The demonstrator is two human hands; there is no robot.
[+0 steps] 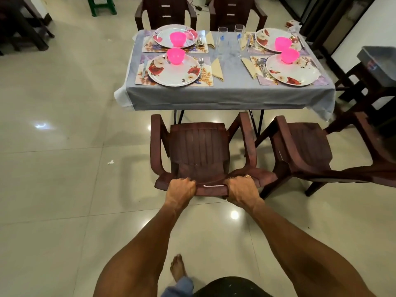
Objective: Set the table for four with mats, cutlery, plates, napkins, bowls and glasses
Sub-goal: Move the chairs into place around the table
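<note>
Two hands are on the top rail of the brown plastic chair (200,153) nearest the camera: the left hand (182,189) has its fingers curled over the rail's left part, and the right hand (241,189), a ring on one finger, wraps the rail's right part. Both grip the chair back firmly. That chair faces the table (231,91), its seat just short of the near edge of the grey tablecloth. A second brown chair (304,148) stands just to its right, turned at an angle, and two more brown chairs (166,12) stand at the far side.

On the table four floral mats lie, two on the left and two on the right. Each carries a flowered plate with a pink bowl on it: near-left plate (174,70) with bowl (175,56), far-left plate (176,35) with bowl (177,38), near-right plate (293,71) with bowl (290,56), far-right plate (276,39) with bowl (283,43). A spoon (201,62) lies just right of the near-left plate, and cutlery (261,66) lies left of the near-right plate. Folded yellow napkins sit toward the middle, one (217,68) beside the near-left mat and one (249,66) beside the near-right mat. Clear glasses (222,42) stand in the centre strip between the two sides.

A bare foot (178,267) shows on the pale tiled floor below the arms.
</note>
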